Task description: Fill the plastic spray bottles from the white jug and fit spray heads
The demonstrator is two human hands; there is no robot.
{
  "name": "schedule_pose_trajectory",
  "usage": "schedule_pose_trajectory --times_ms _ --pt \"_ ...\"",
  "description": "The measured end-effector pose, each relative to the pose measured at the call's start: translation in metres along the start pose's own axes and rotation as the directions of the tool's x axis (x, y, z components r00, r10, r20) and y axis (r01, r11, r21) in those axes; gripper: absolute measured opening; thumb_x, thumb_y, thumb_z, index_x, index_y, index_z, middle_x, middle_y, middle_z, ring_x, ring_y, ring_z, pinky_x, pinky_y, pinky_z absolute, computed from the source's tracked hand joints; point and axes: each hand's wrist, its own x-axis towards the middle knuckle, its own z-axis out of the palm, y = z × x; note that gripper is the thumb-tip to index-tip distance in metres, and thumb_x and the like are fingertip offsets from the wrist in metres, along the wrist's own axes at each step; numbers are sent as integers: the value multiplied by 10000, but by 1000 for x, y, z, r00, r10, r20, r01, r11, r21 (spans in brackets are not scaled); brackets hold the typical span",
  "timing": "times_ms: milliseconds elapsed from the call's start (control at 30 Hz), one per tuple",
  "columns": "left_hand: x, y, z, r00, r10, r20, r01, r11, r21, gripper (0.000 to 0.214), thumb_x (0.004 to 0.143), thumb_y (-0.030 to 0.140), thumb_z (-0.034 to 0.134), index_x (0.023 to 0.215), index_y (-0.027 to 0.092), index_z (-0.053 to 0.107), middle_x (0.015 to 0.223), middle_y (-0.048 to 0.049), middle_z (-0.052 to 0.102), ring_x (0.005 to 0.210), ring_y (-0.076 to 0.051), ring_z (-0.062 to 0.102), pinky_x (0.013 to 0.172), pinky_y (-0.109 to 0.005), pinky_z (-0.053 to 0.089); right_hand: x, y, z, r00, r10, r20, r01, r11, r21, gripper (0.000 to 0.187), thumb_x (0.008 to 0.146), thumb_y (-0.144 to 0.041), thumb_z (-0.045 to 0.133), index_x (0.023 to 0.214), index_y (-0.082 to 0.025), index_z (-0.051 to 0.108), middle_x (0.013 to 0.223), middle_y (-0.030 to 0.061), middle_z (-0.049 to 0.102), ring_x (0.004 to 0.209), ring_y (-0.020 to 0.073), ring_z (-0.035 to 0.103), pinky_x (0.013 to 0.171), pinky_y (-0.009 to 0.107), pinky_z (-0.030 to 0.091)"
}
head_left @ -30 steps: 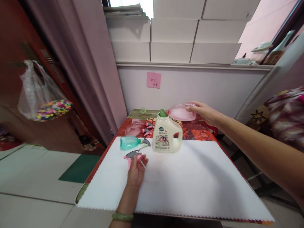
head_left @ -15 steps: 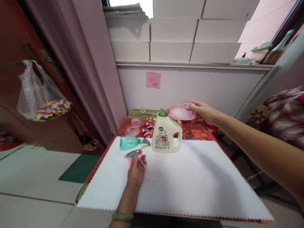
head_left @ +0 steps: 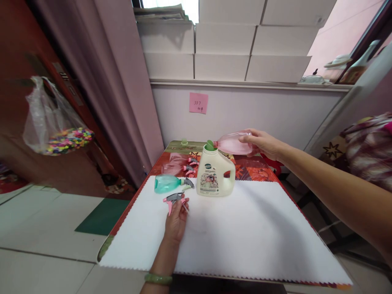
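Note:
My right hand [head_left: 260, 143] is closed around a pink see-through spray bottle body [head_left: 233, 143], tipped on its side. Its neck meets the green spout [head_left: 210, 145] in the mouth of a cream detergent jug [head_left: 214, 173], which stands upright. Lower on the left, my left hand [head_left: 177, 218] grips a grey and pink spray nozzle [head_left: 174, 199], its thin tube pointing down to the right. Just beyond that hand lies a green spray bottle [head_left: 167, 184] with a grey trigger head.
Pink spray bottles [head_left: 172, 168] lie behind the green one. A small green cap [head_left: 184, 142] sits at the table's back left corner. White cloth [head_left: 245, 241] covers the table's front. Behind it rises a wall with a pink note [head_left: 198, 103].
My left hand has turned the spray nozzle slightly and shifted it a little to the right. My right hand and the pink bottle hold almost the same place at the spout.

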Motion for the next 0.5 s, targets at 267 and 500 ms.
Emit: schedule_pose_trajectory --times_ms 267,500 --pt "2 5 -6 999 -48 6 48 997 -52 104 912 168 718 982 122 780 1023 -132 791 822 -136 737 786 -227 606 0 -1 -1 1000 -12 4 12 1000 -29 418 755 -418 797 1135 -280 693 928 44 626 712 160 565 557 249 577" --pt "-1 6 -3 997 -72 25 73 996 -59 160 920 208 719 1038 116 774 1008 -124 783 752 -125 709 717 -232 603 0 -3 -1 1000 -29 9 29 999 -42 441 759 -396 793 1166 -262 692 1037 73 668 808 184 615 531 235 570"
